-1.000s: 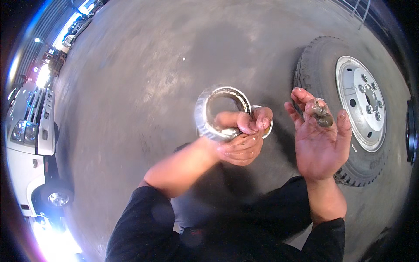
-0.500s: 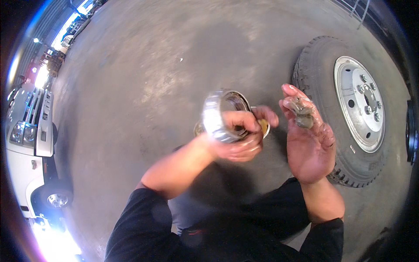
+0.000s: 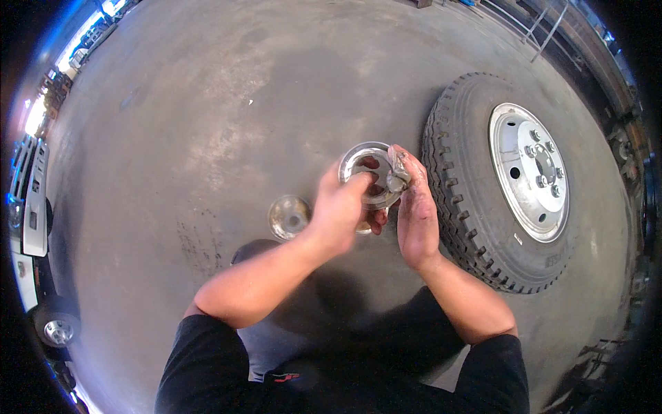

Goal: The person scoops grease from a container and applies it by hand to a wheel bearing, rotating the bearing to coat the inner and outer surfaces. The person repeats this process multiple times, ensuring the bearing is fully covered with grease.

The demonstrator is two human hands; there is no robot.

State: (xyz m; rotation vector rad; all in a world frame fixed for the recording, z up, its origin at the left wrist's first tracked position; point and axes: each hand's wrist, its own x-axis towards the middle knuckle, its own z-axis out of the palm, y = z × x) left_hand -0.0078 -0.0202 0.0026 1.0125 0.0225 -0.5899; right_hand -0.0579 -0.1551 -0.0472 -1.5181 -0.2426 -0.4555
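My left hand is wrapped round a shiny metal bearing ring, with the thumb and fingers reaching into its opening. Facing it is my right hand, upright with its fingers stretched out and held flat. A lump of grey-brown grease lies on the right fingers and meets the ring's right edge. Both hands look smeared and shiny. Below the ring, part of a small round container is mostly hidden by the left hand. On the floor beside my left wrist stands a round metal dish-like part.
A large truck wheel with a black tyre and silver rim lies close to the right of my hands. At the far left stands a white vehicle. Metal rails run along the far right. The floor is grey concrete.
My right hand has moved left from beside the tyre, bringing the grease against the ring. The ring has tilted more face-up, and the metal dish has come into fuller view.
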